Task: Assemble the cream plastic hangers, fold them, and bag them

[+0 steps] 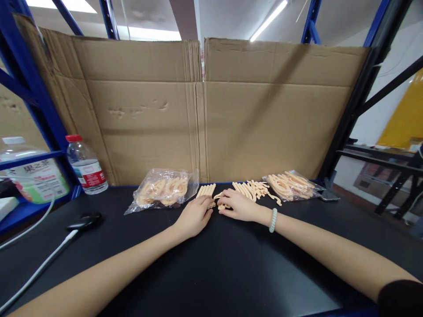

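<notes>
My left hand [194, 215] is curled at the middle of the black table, its fingertips bent over small beige pieces [211, 205]. Facing it, my right hand [239, 206] wears a pale beaded bracelet [273, 220], and its bent fingers close around a small beige piece [222, 206]. What the left fingers grip, if anything, is mostly hidden. Behind the left hand lie straight beige sticks [206, 190] in a row. Beyond the right hand are curved beige sticks [245, 191] side by side, then a loose heap of small wavy beige pieces [259, 189].
A clear plastic bag of beige loop-shaped pieces [163, 190] lies left; another filled bag [291, 185] lies right, by a phone-like flat object [329, 196]. A water bottle [86, 167] and a black device [84, 221] with a white cable stand left. Cardboard [148, 114] walls the back.
</notes>
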Tool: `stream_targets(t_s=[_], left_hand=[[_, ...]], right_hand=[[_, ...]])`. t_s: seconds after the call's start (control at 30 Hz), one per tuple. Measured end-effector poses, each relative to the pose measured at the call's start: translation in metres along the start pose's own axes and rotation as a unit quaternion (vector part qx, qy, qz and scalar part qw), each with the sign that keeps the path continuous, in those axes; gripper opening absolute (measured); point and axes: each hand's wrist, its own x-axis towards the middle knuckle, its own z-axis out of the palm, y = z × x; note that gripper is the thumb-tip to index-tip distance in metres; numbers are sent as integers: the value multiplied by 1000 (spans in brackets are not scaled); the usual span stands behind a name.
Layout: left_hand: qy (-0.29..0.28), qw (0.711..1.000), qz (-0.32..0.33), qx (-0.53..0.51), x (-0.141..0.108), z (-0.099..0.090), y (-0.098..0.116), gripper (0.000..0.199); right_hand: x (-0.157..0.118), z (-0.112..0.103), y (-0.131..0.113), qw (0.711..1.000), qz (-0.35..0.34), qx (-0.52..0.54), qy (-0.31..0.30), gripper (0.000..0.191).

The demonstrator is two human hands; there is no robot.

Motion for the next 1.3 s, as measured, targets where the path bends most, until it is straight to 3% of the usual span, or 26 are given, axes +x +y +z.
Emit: stream_targets(t_s=[0.17,0.3,0.4,0.5,0.7,0.93,1.3], left_hand=[[11,1000,-17,10,12,4,1,28],[21,999,-32,11,16,6,-1,29],[33,999,-42,4,10,4,-4,37],[35,998,-44,-9,-3,-2,-8,43],[48,996,-63,-28,-17,-6,-18,43],[39,996,-77,-34,-18,-2,-19,43],[35,997,-57,-31,-20,0,-20,43]], right_hand=[[16,13,32,1000,22,-18,6,13],[20,7,46,999,32,-10,17,12],[9,-3,36,998,39,1,49,21],[-12,-12,12,997,35,15,70,13],[-43,-12,-31,998,-38,42,1,19],[-45,-8,-27,994,-13,104,-10,22],[-47,-5,-27,994,-2,109,-16,22]])
